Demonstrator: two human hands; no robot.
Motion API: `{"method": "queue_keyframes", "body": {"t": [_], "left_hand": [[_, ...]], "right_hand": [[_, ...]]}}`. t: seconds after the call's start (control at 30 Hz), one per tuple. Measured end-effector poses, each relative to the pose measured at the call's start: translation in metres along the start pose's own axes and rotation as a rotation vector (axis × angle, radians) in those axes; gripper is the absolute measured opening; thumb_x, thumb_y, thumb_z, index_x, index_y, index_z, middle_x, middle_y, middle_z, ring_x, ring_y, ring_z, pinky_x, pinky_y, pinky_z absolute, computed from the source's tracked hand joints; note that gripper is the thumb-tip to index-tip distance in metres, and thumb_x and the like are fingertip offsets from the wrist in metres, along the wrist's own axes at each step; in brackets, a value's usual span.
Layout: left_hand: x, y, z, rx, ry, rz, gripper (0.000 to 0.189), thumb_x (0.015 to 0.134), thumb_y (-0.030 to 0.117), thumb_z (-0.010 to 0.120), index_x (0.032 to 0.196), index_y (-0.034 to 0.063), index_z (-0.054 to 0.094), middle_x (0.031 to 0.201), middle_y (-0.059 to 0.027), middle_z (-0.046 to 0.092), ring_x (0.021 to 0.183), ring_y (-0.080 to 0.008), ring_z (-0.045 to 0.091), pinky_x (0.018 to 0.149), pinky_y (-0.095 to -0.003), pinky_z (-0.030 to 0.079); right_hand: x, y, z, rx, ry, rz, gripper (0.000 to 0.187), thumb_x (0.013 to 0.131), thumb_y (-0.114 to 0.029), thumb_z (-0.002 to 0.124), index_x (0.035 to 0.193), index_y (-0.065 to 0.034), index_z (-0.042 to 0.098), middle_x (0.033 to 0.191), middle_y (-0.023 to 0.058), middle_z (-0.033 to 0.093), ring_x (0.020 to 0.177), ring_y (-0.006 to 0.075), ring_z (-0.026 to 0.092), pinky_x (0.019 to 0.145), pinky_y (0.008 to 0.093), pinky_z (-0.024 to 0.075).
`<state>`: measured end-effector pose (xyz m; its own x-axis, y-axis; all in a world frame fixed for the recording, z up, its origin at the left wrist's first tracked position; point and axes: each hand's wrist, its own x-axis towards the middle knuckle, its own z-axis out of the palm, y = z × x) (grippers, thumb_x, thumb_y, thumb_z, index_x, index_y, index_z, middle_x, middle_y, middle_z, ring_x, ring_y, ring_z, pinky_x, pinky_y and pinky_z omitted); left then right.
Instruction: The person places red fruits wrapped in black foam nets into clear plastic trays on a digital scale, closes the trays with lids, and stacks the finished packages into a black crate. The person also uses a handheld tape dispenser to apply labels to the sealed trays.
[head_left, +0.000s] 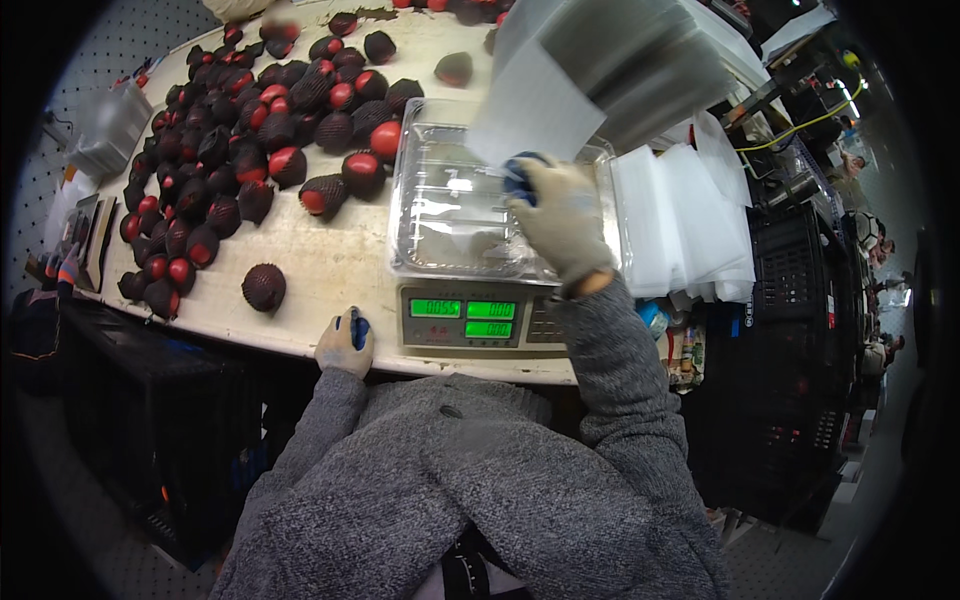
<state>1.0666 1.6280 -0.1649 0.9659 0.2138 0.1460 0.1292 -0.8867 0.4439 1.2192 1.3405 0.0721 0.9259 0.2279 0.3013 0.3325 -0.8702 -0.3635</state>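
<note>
My right hand (559, 214), in a pale glove with blue-coated fingers, pinches a thin white foam sheet (536, 105) by its near end. Below it, a clear plastic tray (457, 217) lies on a digital scale (461, 341) with lit green displays. Only slats and reflections show in the tray. My left hand (346, 345), gloved alike, rests at the table's front edge left of the scale. Its fingers are curled and nothing shows in them. A round fruit in a dark foam net (264, 288) stands alone to its upper left.
Many red fruits in dark foam nets (225, 157) cover the left of the white table (337, 247). White foam sheets (675, 225) lie right of the scale, below a blurred stack of clear plastic trays (652, 75). Black crates (787, 262) stand at right. Another person's gloved hand (67, 266) shows far left.
</note>
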Motion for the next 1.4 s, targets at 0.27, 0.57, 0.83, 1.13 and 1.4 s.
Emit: {"method": "queue_keyframes", "body": {"t": [0.27, 0.57, 0.83, 1.13, 1.4], "left_hand": [[0.005, 0.011, -0.015, 0.017, -0.106, -0.047, 0.047, 0.081, 0.029, 0.067, 0.122, 0.0083, 0.060, 0.100, -0.0157, 0.063, 0.091, -0.0336, 0.064, 0.080, -0.0440, 0.053], [0.005, 0.009, -0.027, -0.081, -0.169, 0.017, 0.043, 0.081, 0.029, 0.068, 0.117, 0.0053, 0.063, 0.102, -0.0134, 0.063, 0.092, -0.0320, 0.064, 0.080, -0.0434, 0.053], [0.048, -0.052, -0.099, 0.220, 0.086, -0.345, 0.097, 0.076, 0.042, 0.077, 0.154, 0.0199, 0.024, 0.155, -0.0215, 0.019, 0.139, -0.0420, 0.027, 0.114, -0.0527, 0.028], [0.139, -0.097, -0.087, -0.206, -0.074, -0.545, 0.103, 0.061, 0.036, 0.091, 0.148, 0.0174, 0.038, 0.137, -0.0178, 0.044, 0.124, -0.0346, 0.051, 0.106, -0.0436, 0.044], [0.132, 0.126, -0.104, -0.359, 0.210, 0.581, 0.108, 0.059, 0.039, 0.088, 0.147, 0.0102, 0.033, 0.139, -0.0216, 0.041, 0.127, -0.0409, 0.044, 0.108, -0.0508, 0.039]], "right_hand": [[0.021, -0.023, 0.064, 0.011, -0.698, -0.172, 0.034, 0.085, -0.025, 0.063, 0.113, -0.0044, 0.067, 0.113, 0.0201, 0.066, 0.105, 0.0352, 0.063, 0.091, 0.0407, 0.0494], [0.034, -0.036, 0.066, -0.305, -0.668, -0.076, 0.076, 0.084, -0.037, 0.067, 0.151, -0.0184, 0.034, 0.157, 0.0158, 0.029, 0.141, 0.0470, 0.029, 0.116, 0.0494, 0.0272], [0.018, -0.024, 0.024, 0.175, -0.167, -0.081, 0.063, 0.082, -0.011, 0.067, 0.142, -0.0050, 0.047, 0.142, 0.0223, 0.050, 0.131, 0.0387, 0.046, 0.112, 0.0412, 0.0343], [-0.035, -0.053, 0.034, 0.551, -0.247, -0.013, 0.056, 0.080, 0.001, 0.069, 0.134, 0.0025, 0.053, 0.126, 0.0167, 0.062, 0.117, 0.0226, 0.060, 0.102, 0.0314, 0.0459], [-0.026, -0.073, 0.038, 1.394, -0.221, 0.235, 0.089, 0.077, 0.001, 0.076, 0.152, -0.0064, 0.029, 0.142, 0.0120, 0.046, 0.124, 0.0220, 0.051, 0.106, 0.0338, 0.0432]]}}
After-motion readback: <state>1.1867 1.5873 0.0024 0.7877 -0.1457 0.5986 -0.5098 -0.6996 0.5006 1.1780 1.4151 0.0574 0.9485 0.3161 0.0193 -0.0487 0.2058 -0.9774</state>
